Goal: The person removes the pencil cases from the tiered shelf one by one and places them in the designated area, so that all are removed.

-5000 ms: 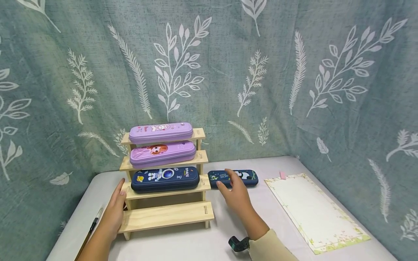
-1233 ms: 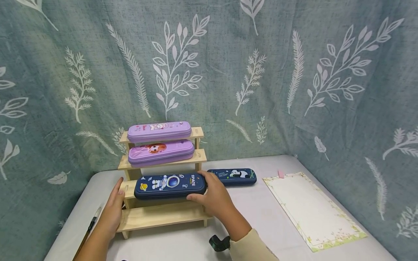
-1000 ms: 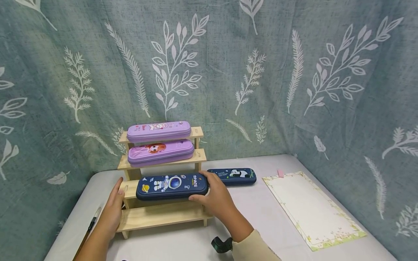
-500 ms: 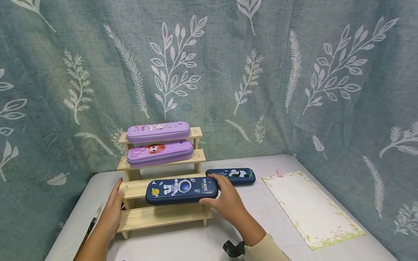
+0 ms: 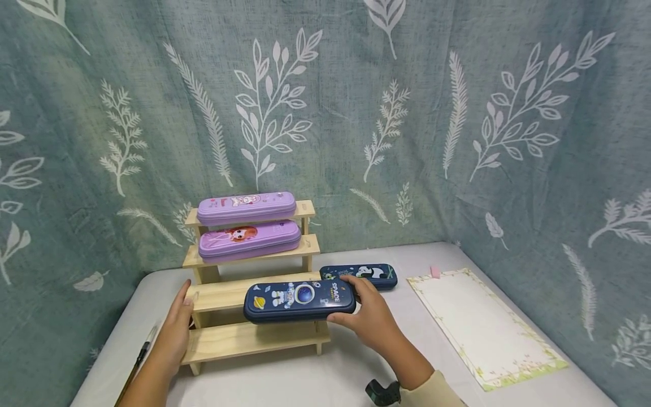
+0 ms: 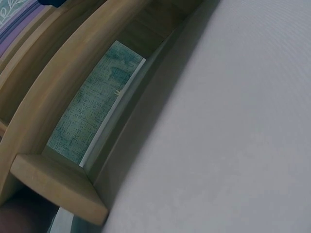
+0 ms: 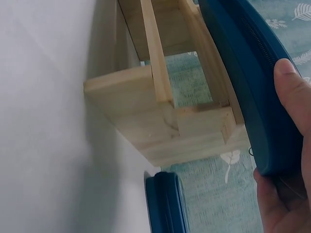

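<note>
My right hand [image 5: 373, 319] grips the right end of a dark blue pencil case [image 5: 300, 302] printed with an astronaut and "SPACE". In the right wrist view, the thumb lies over the zipped side of this pencil case [image 7: 257, 87]. It hangs in front of the third tier of a wooden step shelf [image 5: 259, 339], off the boards. My left hand [image 5: 174, 328] rests against the shelf's left side with fingers extended. Two purple pencil cases, one with a rabbit-like print [image 5: 246, 208] and one with a red-haired girl [image 5: 249, 240], lie on the top two tiers.
Behind my right hand, a dark blue panda pencil case [image 5: 378, 274] lies on the white table. A sheet with a floral border [image 5: 488, 328] and a pink tab [image 5: 434, 272] is at the right. A brush-like stick [image 5: 139, 359] lies left of my left forearm.
My right hand reached empty five seconds ago, then took the astronaut pencil case off the third tier. It has since moved right and toward me. The left hand stayed at the shelf.
</note>
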